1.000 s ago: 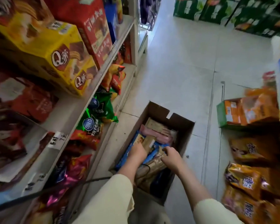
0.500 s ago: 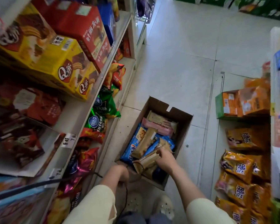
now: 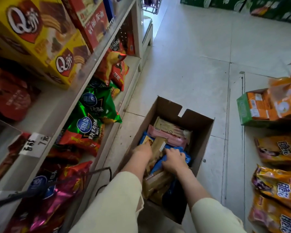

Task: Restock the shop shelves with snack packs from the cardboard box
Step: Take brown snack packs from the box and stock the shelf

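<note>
both hands in box [image 3: 203, 132] | left hand [image 3: 142, 151] gripping tan pack [image 3: 158, 147] | right hand [image 3: 174, 159] curled on blue pack [image 3: 183, 154] | probably light, crinkly, slippery: grab mid-body

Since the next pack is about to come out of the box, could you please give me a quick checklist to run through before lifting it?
1. Cardboard box open, packs reachable: ok.
2. Left hand has a grip on the tan pack: cannot tell, its fingers are hidden behind the pack.
3. Right hand grips the blue pack: ok, fingers curl over it.
4. Pink pack lies clear of both hands: ok.
5. Free space on the shelf for more packs: ok, a bare strip shows at its front.
6. Floor beyond the box unobstructed: ok.
</note>
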`<state>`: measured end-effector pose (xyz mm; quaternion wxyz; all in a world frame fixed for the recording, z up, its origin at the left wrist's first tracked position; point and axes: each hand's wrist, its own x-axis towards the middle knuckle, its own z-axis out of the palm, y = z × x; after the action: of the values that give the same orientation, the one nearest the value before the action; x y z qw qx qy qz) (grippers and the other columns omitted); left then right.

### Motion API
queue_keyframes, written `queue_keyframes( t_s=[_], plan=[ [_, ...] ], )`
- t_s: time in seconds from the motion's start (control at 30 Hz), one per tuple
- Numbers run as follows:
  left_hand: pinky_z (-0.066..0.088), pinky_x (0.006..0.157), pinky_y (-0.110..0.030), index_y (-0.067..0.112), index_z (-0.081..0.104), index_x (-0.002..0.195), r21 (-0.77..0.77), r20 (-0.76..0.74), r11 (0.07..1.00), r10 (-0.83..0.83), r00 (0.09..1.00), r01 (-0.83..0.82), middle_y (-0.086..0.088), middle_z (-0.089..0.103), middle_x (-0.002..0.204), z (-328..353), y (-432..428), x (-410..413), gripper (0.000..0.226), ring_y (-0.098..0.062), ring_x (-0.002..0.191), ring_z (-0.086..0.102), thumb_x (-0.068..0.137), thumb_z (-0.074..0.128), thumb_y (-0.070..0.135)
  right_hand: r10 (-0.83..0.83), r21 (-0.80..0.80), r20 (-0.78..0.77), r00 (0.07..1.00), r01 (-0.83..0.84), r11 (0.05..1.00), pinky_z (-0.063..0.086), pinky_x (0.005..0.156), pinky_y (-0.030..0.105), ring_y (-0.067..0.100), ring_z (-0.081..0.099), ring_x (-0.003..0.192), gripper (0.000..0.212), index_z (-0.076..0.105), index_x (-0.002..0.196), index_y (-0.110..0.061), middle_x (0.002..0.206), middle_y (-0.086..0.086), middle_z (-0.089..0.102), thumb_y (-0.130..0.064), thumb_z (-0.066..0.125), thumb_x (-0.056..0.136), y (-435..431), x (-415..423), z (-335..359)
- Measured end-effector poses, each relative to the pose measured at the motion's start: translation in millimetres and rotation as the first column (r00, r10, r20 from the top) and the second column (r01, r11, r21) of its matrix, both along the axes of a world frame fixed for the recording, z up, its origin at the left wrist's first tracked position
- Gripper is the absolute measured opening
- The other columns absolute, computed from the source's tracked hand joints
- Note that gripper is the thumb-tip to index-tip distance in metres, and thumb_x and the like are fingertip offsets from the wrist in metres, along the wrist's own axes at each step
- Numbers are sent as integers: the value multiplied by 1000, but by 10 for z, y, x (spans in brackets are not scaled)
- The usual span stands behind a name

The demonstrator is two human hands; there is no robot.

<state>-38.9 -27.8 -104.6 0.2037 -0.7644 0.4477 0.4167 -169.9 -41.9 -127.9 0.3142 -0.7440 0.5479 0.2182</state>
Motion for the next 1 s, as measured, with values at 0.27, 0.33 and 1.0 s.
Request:
queue_keyframes(
  t_s=[0.27, 0.33, 1.0],
  plan=[
    [30, 113, -40, 2, 19, 148, -98, -120, 982, 149, 982, -161, -16, 27, 152, -760, -4, -209, 84, -32, 139, 28, 84, 67, 28, -80, -137, -138, 987, 61, 989, 31, 107, 50, 30, 22, 138, 67, 32, 141, -13, 147, 10, 30, -33, 61, 84, -205, 36, -423],
    [30, 112, -43, 4, 19, 147, -109, -125, 969, 207, 970, -220, -16, 26, 150, -810, -10, -235, 90, -34, 138, 28, 79, 72, 32, -117, -103, -138, 983, 103, 989, 36, 104, 49, 31, 22, 137, 72, 31, 142, -12, 148, 11, 28, -33, 66, 81, -241, 43, -440],
    [47, 89, -33, 10, 52, 130, 32, -333, 809, 562, 757, -586, -11, 60, 122, 339, 146, -226, 56, -29, 110, 58, 81, 65, 32, 442, 315, -283, 851, -352, 881, 20, 113, 37, 21, 31, 138, 52, 46, 138, -21, 145, 1, 44, -41, 54, 91, -82, -100, 518]
  ],
)
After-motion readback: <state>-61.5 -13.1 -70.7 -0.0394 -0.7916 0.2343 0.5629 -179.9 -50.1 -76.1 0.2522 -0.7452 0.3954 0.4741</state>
